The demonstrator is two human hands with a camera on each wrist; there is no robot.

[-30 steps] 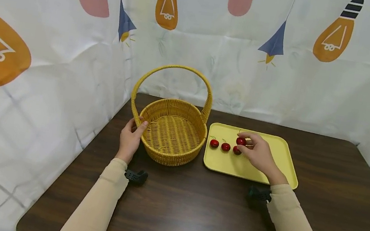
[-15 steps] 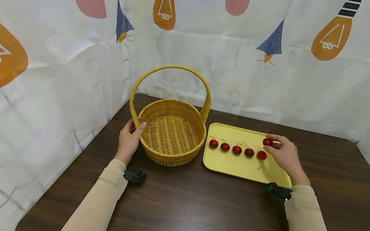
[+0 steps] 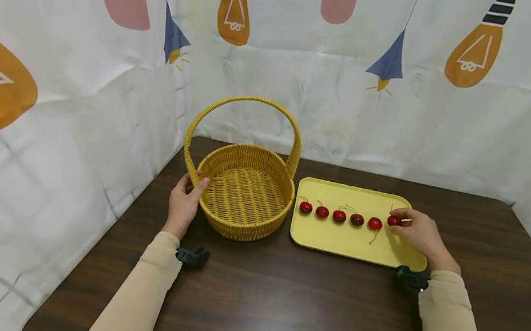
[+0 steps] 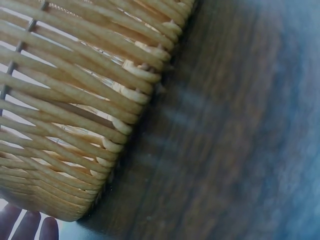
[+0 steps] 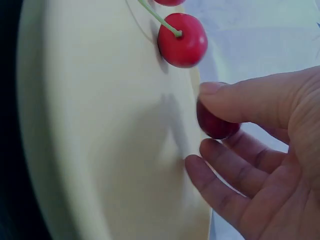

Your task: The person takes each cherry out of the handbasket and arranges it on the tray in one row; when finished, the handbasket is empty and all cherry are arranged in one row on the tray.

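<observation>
My right hand pinches a dark red cherry between thumb and fingers, over the right part of a yellow tray. To its left a row of several cherries with stems lies across the tray; the closest one shows its green stem in the right wrist view. My left hand grips the left side of a yellow wicker basket, thumb at the rim near the handle's base. Woven basket wall fills much of the left wrist view, with fingertips at the lower left corner.
The basket's tall arched handle stands upright. Basket and tray sit side by side on a dark brown wooden table. A white patterned curtain hangs behind the table and along its left side.
My right hand has moved right along the tray, setting cherries into the row, and has now lowered another cherry at the row's right end. The left hand stays on the basket.
</observation>
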